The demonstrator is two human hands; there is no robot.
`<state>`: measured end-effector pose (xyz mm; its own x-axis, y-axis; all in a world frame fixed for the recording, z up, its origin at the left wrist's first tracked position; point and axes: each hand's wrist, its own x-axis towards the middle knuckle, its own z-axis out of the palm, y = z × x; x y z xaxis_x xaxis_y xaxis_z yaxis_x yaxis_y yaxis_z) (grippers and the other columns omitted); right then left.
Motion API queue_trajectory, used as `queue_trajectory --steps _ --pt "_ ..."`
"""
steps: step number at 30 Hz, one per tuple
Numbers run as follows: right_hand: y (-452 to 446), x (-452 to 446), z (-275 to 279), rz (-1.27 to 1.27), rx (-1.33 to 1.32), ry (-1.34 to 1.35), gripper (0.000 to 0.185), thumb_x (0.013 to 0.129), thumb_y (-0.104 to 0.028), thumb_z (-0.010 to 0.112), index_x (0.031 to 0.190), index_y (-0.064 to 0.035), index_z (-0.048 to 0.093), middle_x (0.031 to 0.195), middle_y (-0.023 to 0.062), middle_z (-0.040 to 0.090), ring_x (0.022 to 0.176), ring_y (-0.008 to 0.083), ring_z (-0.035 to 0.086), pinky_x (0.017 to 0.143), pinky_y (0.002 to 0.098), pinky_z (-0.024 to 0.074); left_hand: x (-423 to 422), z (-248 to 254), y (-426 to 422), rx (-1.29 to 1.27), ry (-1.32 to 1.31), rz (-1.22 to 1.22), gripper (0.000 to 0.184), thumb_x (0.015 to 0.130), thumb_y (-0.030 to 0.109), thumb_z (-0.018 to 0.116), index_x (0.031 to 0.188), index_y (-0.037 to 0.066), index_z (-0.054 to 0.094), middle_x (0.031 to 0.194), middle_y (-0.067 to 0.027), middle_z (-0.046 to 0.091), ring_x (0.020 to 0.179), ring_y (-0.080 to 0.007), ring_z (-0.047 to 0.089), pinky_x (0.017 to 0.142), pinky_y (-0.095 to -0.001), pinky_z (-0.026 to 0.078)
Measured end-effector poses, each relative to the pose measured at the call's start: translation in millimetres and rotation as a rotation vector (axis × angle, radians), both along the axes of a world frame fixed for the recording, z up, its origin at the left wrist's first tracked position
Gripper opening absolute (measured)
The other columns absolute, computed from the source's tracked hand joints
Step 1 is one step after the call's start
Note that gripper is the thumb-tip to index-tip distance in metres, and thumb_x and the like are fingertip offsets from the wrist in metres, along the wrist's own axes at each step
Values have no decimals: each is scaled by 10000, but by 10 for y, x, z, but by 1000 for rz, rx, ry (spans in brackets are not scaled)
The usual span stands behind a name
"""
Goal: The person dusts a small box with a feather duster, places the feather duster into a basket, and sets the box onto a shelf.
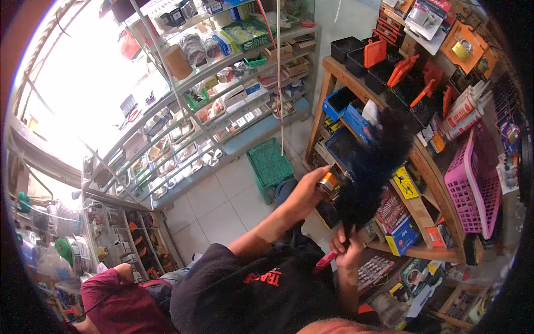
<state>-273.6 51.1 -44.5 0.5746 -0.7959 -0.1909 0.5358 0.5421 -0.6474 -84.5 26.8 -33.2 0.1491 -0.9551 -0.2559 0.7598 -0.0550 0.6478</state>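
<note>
My right hand is closed round the handle of a black feather duster; a pink-red handle end sticks out below the fist. The dark feathers fan upward across the front of a wooden shelf, covering part of its contents. My left hand grips a small orange and dark item, perhaps a little box or can, beside the feathers. Its label is too small to read.
A green plastic stool stands on the tiled floor. A glass display rack full of small goods runs along the back. At right hangs a pink basket. Another person in a maroon shirt is at lower left.
</note>
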Motion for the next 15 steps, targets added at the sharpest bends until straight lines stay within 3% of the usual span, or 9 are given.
queue_trajectory --steps 3,4,8,11,15 --pt "113 143 115 -7 -54 135 239 926 -324 449 975 -93 411 641 22 412 444 108 376 450 254 336 176 133 85 72 145 78 286 896 319 479 1018 68 543 911 -47 602 815 -178 574 721 -317 458" --pt "135 138 37 27 -119 146 286 932 -321 448 1085 -85 395 639 25 409 491 116 393 485 255 343 226 172 133 80 156 119 275 887 340 492 967 82 543 857 -41 587 775 -168 561 687 -309 449" --pt "269 117 -12 166 -75 190 428 939 -329 439 1267 -85 313 637 13 394 496 99 363 479 239 322 337 191 211 163 6 280 229 874 337 516 873 109 532 780 -21 560 709 -148 549 624 -299 446" --pt "276 144 2 169 -232 244 301 959 -245 400 1204 -72 375 618 2 392 476 76 346 440 234 293 479 34 197 90 -17 326 190 904 268 466 941 90 521 805 -10 569 669 -98 536 588 -274 451" --pt "290 166 -66 230 -374 378 214 943 -194 425 1099 -50 455 641 11 431 505 81 381 456 259 322 316 61 180 -98 34 437 299 920 247 454 1135 47 507 1018 -76 574 913 -176 557 782 -309 479"
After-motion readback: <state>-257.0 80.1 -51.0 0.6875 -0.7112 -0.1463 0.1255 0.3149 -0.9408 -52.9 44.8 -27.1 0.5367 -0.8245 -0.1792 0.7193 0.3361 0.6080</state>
